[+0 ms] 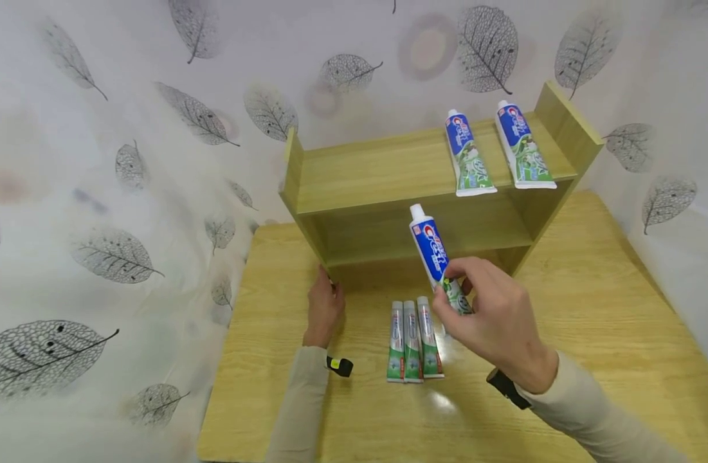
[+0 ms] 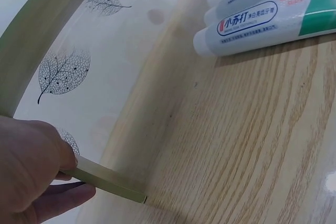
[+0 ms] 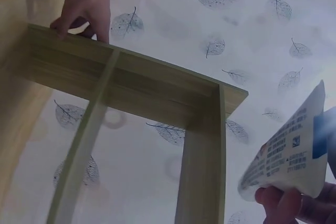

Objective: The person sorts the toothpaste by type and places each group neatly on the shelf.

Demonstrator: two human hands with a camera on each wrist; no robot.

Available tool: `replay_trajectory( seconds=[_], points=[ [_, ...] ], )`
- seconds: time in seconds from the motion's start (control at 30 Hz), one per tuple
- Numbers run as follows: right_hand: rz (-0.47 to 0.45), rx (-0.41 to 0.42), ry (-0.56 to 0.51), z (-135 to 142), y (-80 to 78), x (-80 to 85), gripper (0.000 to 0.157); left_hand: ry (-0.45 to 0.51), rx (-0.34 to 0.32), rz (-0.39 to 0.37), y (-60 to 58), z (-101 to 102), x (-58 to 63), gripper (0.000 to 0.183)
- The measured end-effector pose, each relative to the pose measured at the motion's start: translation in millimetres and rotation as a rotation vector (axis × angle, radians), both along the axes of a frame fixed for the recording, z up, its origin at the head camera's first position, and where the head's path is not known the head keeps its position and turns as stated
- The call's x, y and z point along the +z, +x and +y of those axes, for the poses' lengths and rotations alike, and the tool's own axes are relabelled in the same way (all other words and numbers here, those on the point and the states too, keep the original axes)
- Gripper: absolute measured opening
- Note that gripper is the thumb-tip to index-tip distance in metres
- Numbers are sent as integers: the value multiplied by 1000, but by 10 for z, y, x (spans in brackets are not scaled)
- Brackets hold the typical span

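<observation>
My right hand (image 1: 495,315) pinches a blue, white and green Crest toothpaste tube (image 1: 430,247) near its lower end, cap pointing up, in front of the wooden shelf (image 1: 377,161). The right wrist view shows the printed white back of that toothpaste tube (image 3: 286,153) above the fingers. Low on the shelf's left side, my left hand (image 1: 325,305) grips the side panel; in the left wrist view the thumb and fingers hold the panel edge (image 2: 113,184) between them. Two more Crest tubes (image 1: 468,154) (image 1: 524,146) lie on the top board at the right, their flat ends at its front edge.
Three silver and green toothpaste tubes (image 1: 411,341) lie side by side on the wooden table (image 1: 608,334), between my forearms and before the shelf. Behind stands a wall with a leaf pattern (image 1: 354,71). Raised end panels (image 1: 568,125) bound the top board.
</observation>
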State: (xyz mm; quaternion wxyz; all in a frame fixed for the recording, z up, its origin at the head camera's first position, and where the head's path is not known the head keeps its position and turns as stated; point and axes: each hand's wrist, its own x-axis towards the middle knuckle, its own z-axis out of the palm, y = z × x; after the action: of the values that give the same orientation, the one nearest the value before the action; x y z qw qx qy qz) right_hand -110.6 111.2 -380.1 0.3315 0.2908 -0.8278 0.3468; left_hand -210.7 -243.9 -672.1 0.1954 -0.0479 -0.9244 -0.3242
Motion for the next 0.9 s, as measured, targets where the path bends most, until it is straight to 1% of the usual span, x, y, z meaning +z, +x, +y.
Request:
replay_trajectory(
  seconds=[0.03, 0.07, 0.1, 0.17, 0.2, 0.23, 0.33, 0.4, 0.43, 0.47, 0.6, 0.7, 0.77, 0.83, 0.87, 0.9],
  points=[
    [10, 1, -2, -4, -19, 32, 23, -8, 7, -6, -20, -19, -71, 46],
    [18, 3, -6, -9, -40, 66, 24, -22, 10, -4, -27, -27, -100, 44],
    [28, 9, -14, -15, -62, 100, 24, -33, 14, -3, -37, -31, -125, 42],
    [41, 14, -19, -27, -108, 173, 25, -27, 18, -7, -35, -27, -137, 42],
    [43, 15, -13, -32, -130, 214, 25, -23, 19, -3, -33, -21, -137, 42],
    [44, 15, -7, -37, -151, 253, 25, -21, 13, -3, -14, 3, -84, 41],
    [39, 18, 12, -48, -207, 362, 24, 9, 11, -8, -1, 30, -59, 41],
    [33, 18, 18, -58, -249, 425, 24, 10, 12, -16, 1, 44, -43, 41],
    [32, 19, 10, -69, -275, 452, 23, 6, 14, -20, -1, 49, -44, 41],
    [29, 21, -1, -81, -304, 476, 22, 2, 22, -17, -19, 32, -96, 41],
    [17, 20, -39, -135, -442, 563, 20, -49, 19, 19, -38, 6, -128, 40],
    [1, -9, -37, -176, -547, 643, 20, -67, 7, 41, -42, -8, -123, 42],
    [-19, -35, -30, -211, -608, 701, 20, -50, 5, 37, -30, -2, -81, 43],
    [-41, -57, -29, -256, -670, 757, 20, -30, 3, 56, -7, 19, -14, 45],
    [-54, -63, -31, -279, -700, 783, 20, -22, 2, 64, 61, 56, 142, 44],
    [-64, -68, -35, -304, -734, 807, 20, -13, -3, 66, 93, 80, 231, 44]
  ],
)
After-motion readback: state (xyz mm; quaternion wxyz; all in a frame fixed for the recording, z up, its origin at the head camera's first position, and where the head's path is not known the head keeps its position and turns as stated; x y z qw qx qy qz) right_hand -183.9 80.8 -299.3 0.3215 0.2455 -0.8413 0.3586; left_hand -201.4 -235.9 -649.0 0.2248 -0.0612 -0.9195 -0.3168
